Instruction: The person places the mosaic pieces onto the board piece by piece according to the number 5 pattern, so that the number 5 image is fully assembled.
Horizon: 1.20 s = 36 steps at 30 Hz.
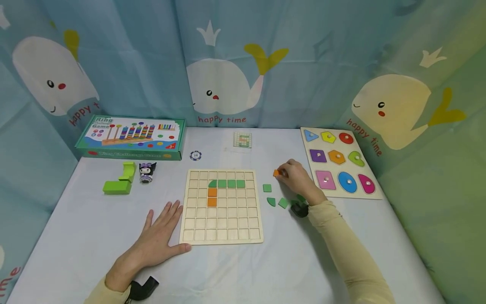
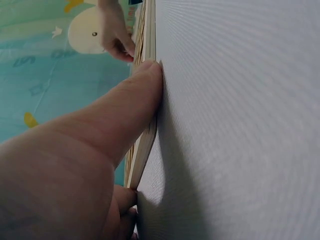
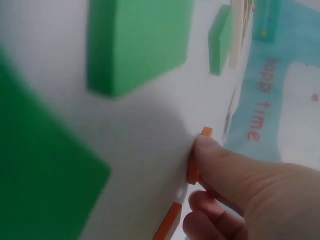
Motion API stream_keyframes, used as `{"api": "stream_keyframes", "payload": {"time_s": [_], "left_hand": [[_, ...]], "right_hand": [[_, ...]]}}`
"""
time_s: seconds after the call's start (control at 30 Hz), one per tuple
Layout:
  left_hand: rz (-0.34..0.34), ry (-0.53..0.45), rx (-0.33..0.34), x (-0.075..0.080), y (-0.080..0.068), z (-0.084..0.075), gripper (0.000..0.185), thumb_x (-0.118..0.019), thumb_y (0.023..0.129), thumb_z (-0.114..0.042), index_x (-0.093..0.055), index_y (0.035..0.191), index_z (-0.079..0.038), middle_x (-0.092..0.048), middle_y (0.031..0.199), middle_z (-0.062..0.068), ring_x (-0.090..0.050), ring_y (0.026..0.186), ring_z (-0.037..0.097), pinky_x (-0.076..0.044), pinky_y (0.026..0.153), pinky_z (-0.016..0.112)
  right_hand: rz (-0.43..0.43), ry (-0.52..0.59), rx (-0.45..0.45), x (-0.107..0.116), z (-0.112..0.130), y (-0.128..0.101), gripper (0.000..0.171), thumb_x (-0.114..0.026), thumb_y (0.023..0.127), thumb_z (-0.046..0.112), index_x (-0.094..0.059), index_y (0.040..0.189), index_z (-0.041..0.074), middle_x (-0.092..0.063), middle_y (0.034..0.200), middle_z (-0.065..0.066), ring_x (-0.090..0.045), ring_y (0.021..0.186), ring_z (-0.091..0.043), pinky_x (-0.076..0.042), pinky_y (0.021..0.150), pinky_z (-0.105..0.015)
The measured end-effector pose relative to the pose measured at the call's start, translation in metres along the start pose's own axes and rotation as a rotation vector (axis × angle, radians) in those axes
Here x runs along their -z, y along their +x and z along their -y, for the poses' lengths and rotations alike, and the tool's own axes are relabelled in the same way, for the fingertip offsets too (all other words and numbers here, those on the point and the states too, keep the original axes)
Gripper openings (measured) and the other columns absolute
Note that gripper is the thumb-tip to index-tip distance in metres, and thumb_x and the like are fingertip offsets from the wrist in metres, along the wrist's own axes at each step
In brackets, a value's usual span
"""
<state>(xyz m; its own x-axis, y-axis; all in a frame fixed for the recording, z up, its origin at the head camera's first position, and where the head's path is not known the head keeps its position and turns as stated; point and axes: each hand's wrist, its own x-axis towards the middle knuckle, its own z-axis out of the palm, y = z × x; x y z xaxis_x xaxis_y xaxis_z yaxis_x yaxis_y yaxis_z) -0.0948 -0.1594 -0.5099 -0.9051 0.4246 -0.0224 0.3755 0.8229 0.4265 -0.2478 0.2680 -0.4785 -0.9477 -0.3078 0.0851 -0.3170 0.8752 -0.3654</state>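
A wooden grid board (image 1: 221, 230) lies in the middle of the table, with a row of green tiles (image 1: 226, 183) and two orange tiles (image 1: 212, 197) set in it. My left hand (image 1: 167, 230) lies flat on the table against the board's left edge, and its thumb (image 2: 142, 95) touches the board's side (image 2: 144, 145). My right hand (image 1: 282, 173) is to the right of the board and pinches a small orange tile (image 1: 276, 172) (image 3: 194, 167) on the tabletop. A second orange piece (image 3: 169, 225) lies beside it. Loose green tiles (image 1: 267, 188) (image 1: 283, 203) (image 3: 135, 45) lie near that hand.
A ring game box (image 1: 130, 137) stands at the back left, with green blocks (image 1: 119, 180) and a small figure (image 1: 147, 172) in front of it. A shape puzzle board (image 1: 339, 162) lies at the right. A chip (image 1: 195, 155) and a small card (image 1: 242, 140) lie behind the board. Whale curtains enclose the table.
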Motion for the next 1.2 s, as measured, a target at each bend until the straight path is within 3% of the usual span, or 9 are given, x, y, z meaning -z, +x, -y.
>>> {"api": "stream_keyframes", "payload": {"time_s": [0.13, 0.3, 0.57, 0.77, 1.2], "left_hand": [[-0.001, -0.005, -0.005, 0.000, 0.000, 0.000, 0.107, -0.060, 0.081, -0.071, -0.027, 0.152, 0.002, -0.018, 0.160, 0.016, -0.009, 0.146, 0.035, 0.003, 0.107, 0.067], [-0.002, -0.012, -0.009, 0.000, 0.000, 0.001, 0.106, -0.061, 0.081, -0.070, -0.027, 0.152, 0.002, -0.018, 0.160, 0.016, -0.009, 0.146, 0.035, 0.002, 0.107, 0.067], [0.002, -0.010, -0.002, 0.001, 0.001, 0.000, 0.107, -0.063, 0.080, -0.069, -0.027, 0.152, 0.001, -0.018, 0.160, 0.016, -0.009, 0.146, 0.035, 0.003, 0.107, 0.067], [0.011, -0.004, 0.004, 0.001, 0.001, 0.000, 0.107, -0.063, 0.080, -0.070, -0.027, 0.152, 0.001, -0.018, 0.160, 0.016, -0.009, 0.146, 0.035, 0.004, 0.107, 0.067], [0.008, -0.006, -0.001, 0.001, 0.002, 0.001, 0.107, -0.063, 0.080, -0.069, -0.028, 0.152, 0.002, -0.018, 0.159, 0.017, -0.009, 0.146, 0.036, 0.003, 0.107, 0.067]], "right_hand": [[-0.017, 0.013, 0.033, -0.001, 0.009, 0.001, 0.025, -0.072, 0.090, 0.014, -0.069, 0.106, -0.005, -0.061, 0.101, -0.015, -0.055, 0.091, -0.029, -0.047, 0.082, -0.043], [0.005, 0.108, 0.097, -0.002, 0.031, 0.003, 0.024, -0.071, 0.091, 0.016, -0.068, 0.108, -0.001, -0.064, 0.101, -0.010, -0.057, 0.090, -0.025, -0.049, 0.079, -0.041], [0.064, 0.128, 0.334, -0.017, 0.083, -0.001, 0.021, -0.070, 0.092, 0.019, -0.069, 0.107, 0.003, -0.065, 0.100, -0.004, -0.059, 0.086, -0.019, -0.050, 0.073, -0.031], [0.145, 0.090, 0.454, -0.038, 0.115, -0.002, 0.023, -0.071, 0.092, 0.024, -0.071, 0.107, 0.006, -0.065, 0.100, -0.001, -0.058, 0.091, -0.015, -0.049, 0.080, -0.030], [0.195, 0.060, 0.519, -0.051, 0.136, 0.002, 0.021, -0.072, 0.091, 0.027, -0.073, 0.102, 0.009, -0.062, 0.095, 0.002, -0.057, 0.085, -0.010, -0.048, 0.078, -0.025]]}}
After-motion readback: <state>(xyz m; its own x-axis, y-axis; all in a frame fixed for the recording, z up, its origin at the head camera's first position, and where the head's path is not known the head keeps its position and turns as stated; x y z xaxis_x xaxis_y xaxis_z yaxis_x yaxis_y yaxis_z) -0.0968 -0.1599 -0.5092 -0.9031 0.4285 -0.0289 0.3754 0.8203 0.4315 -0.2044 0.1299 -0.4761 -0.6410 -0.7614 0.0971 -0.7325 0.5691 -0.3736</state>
